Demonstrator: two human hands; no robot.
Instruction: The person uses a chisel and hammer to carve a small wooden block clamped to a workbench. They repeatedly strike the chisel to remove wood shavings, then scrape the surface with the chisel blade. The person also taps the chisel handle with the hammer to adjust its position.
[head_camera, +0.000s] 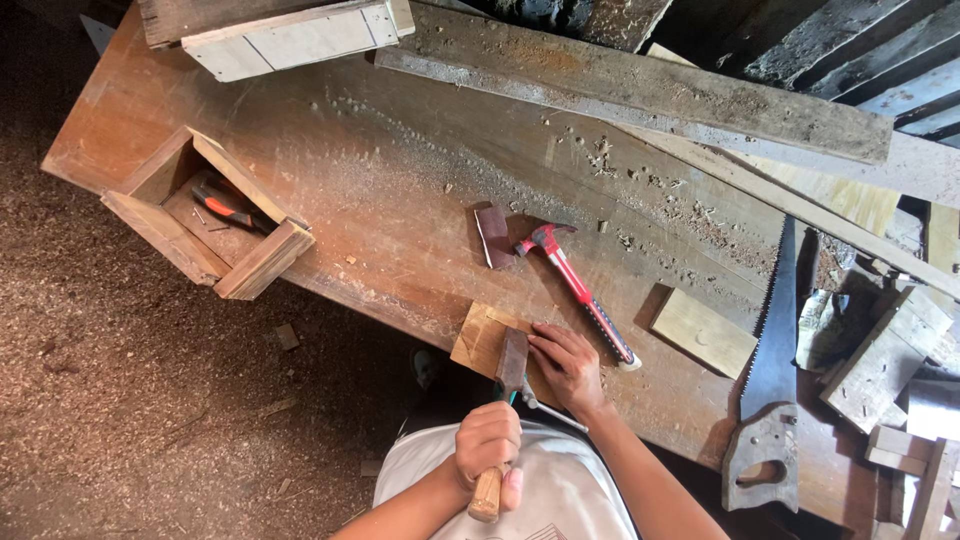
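My left hand (487, 442) is closed around the round wooden handle (487, 495) of a chisel-like tool, close to my body. Its dark blade (512, 360) lies on a small wooden block (477, 338) at the near edge of the workbench (380, 170). Just right of the blade, my right hand (566, 366) presses down with fingers spread on the block, fingertips beside the blade. Whether a thin metal rod under my right wrist belongs to the tool I cannot tell.
A red-handled claw hammer (577, 287) and a dark, sandpaper-like piece (493, 236) lie beyond the block. To the right are a pale wood offcut (703, 332) and a hand saw (771, 395). An open wooden box (170, 245) with orange-handled pliers (226, 210) sits left. Planks (640, 85) cross the back.
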